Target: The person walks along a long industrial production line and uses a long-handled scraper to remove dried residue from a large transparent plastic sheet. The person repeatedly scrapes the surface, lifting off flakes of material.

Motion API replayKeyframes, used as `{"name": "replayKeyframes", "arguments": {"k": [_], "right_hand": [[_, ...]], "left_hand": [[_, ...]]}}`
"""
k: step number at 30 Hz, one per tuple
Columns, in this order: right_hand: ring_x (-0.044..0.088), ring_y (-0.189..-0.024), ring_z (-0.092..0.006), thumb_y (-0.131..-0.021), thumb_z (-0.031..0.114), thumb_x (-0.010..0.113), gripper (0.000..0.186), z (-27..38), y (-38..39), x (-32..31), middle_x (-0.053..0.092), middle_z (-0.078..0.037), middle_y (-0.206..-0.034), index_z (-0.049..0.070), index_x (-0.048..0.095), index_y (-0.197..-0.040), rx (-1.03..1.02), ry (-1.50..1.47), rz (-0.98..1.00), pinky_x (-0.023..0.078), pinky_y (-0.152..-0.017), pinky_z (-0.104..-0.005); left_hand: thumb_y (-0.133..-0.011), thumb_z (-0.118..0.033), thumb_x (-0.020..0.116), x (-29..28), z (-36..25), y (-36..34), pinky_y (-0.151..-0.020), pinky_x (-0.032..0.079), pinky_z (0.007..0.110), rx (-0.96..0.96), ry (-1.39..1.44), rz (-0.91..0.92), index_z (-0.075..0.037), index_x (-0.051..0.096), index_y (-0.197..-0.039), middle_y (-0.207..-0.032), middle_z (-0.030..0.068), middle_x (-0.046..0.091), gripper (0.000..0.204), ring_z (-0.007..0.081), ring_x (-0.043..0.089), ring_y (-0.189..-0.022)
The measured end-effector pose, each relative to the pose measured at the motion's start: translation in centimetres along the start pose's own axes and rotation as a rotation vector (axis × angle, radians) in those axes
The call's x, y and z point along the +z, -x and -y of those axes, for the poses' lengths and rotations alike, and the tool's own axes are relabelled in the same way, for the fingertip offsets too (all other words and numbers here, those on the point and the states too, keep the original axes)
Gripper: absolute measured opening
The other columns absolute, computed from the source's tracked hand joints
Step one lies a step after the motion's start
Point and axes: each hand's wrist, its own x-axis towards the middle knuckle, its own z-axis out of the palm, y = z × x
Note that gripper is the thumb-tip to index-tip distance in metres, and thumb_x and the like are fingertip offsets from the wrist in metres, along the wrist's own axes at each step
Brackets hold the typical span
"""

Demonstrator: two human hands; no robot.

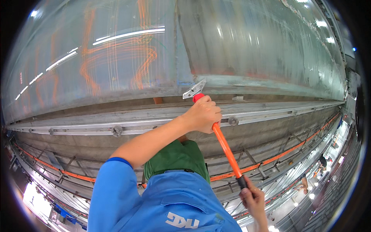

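Our left hand [204, 113] wraps the orange scraper [227, 150] just below its metal head [194, 89]; our right hand [253, 198] closes around its black grip [242, 182]. The shaft slants away and leftward, our left hand nearer the glossy panel [239, 42], the head overlapping its near edge.

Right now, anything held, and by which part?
A long-handled scraper-like tool: left hand around the upper handle, by the red collar; right hand on the black grip at the lower end.
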Motion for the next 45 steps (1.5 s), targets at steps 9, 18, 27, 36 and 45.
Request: {"name": "replayKeyframes", "arguments": {"k": [9,18,27,36,45], "right_hand": [[0.044,-0.056,-0.0038,-0.106,0.018,0.067,0.056,1.6,0.4,9.9,0.059,-0.001,-0.077,0.001,0.052,-0.157,-0.035,-0.381,-0.054,0.034,-0.049,-0.0211],[0.053,-0.062,-0.0090,-0.110,0.020,0.059,0.061,10.8,-6.7,13.7,0.060,-0.005,-0.082,0.006,0.039,-0.166,-0.208,-0.620,0.125,0.045,-0.056,-0.0240],[0.051,-0.057,-0.0117,-0.107,0.020,0.065,0.065,-3.1,2.8,9.5,0.066,-0.014,-0.088,0.011,0.040,-0.166,0.051,-0.702,0.071,0.042,-0.049,-0.0253],[0.043,-0.058,-0.0065,-0.114,0.021,0.052,0.062,7.5,0.2,14.2,0.058,-0.004,-0.085,0.014,0.029,-0.171,0.074,-0.519,0.147,0.038,-0.052,-0.0217],[0.045,-0.053,-0.0085,-0.112,0.021,0.056,0.062,17.8,-3.7,12.6,0.058,-0.006,-0.082,0.016,0.033,-0.170,0.055,-0.656,0.147,0.038,-0.049,-0.0243]], "left_hand": [[-0.065,-0.025,0.082,-5.9,5.3,-0.5,-0.073,0.043,0.039,0.139,0.079,0.235,-0.018,0.062,-0.065,-0.068,-0.0023,0.055,0.021,0.0206,0.058,-0.069],[-0.070,-0.023,0.080,-12.7,17.0,-10.6,-0.075,0.044,0.041,0.290,-0.037,0.285,-0.018,0.062,-0.072,-0.082,0.0029,0.057,0.019,0.0269,0.060,-0.080],[-0.070,-0.052,0.088,-5.4,1.8,-0.9,-0.099,0.042,0.048,0.187,0.273,0.372,-0.016,0.063,-0.085,-0.098,0.0012,0.061,0.046,0.0253,0.060,-0.096],[-0.090,-0.027,0.079,-9.9,8.3,-4.3,-0.074,0.040,0.040,-0.118,0.320,0.011,-0.013,0.051,-0.056,-0.053,0.0012,0.050,0.046,0.0245,0.050,-0.056],[-0.091,-0.012,0.070,-11.7,15.0,-11.0,-0.071,0.041,0.041,-0.139,0.269,-0.209,-0.012,0.050,-0.054,-0.051,0.0044,0.049,0.042,0.0278,0.049,-0.053]]}}
